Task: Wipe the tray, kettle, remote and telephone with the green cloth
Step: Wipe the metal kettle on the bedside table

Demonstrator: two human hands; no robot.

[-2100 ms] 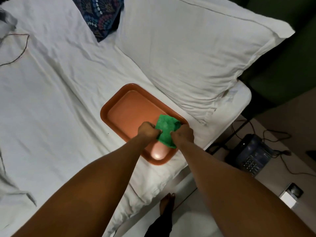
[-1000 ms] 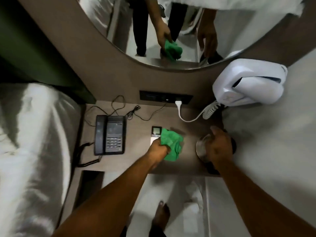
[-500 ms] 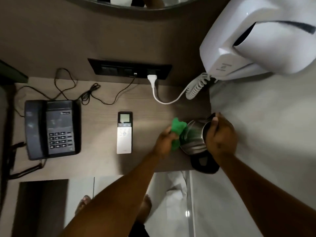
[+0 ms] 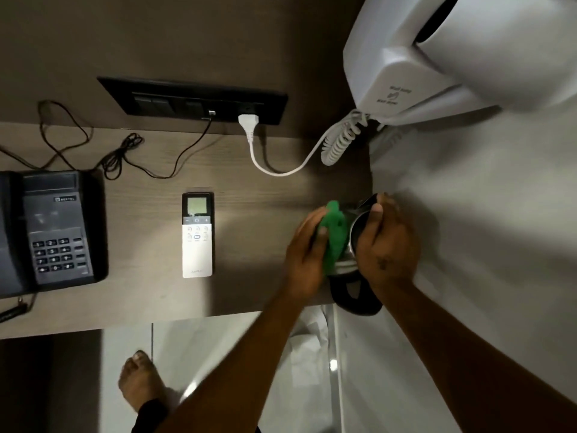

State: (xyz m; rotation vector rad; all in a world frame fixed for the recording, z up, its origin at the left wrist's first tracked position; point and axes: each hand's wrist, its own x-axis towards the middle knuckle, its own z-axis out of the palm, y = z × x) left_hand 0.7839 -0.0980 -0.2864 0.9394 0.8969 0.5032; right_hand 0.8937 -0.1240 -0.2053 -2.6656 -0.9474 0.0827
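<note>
A steel kettle (image 4: 354,242) with a black handle stands at the right end of a brown shelf (image 4: 150,292). My right hand (image 4: 385,245) grips its top. My left hand (image 4: 307,254) presses the green cloth (image 4: 334,235) against the kettle's left side. Most of the kettle is hidden by both hands. A white remote (image 4: 197,235) with a small screen lies flat in the middle of the shelf. A dark telephone (image 4: 51,231) sits at the left end. The tray is out of view.
A black socket strip (image 4: 193,100) runs along the wall above the shelf, with a white plug (image 4: 248,123) in it. A white wall-mounted dryer (image 4: 462,54) with a coiled cord hangs at the upper right. Thin black cables (image 4: 125,154) lie behind the telephone. My bare foot (image 4: 140,382) is on the floor below.
I have turned from the tray on the bed to the shelf. My right hand took hold of the kettle, and my left hand brought the cloth against its side.
</note>
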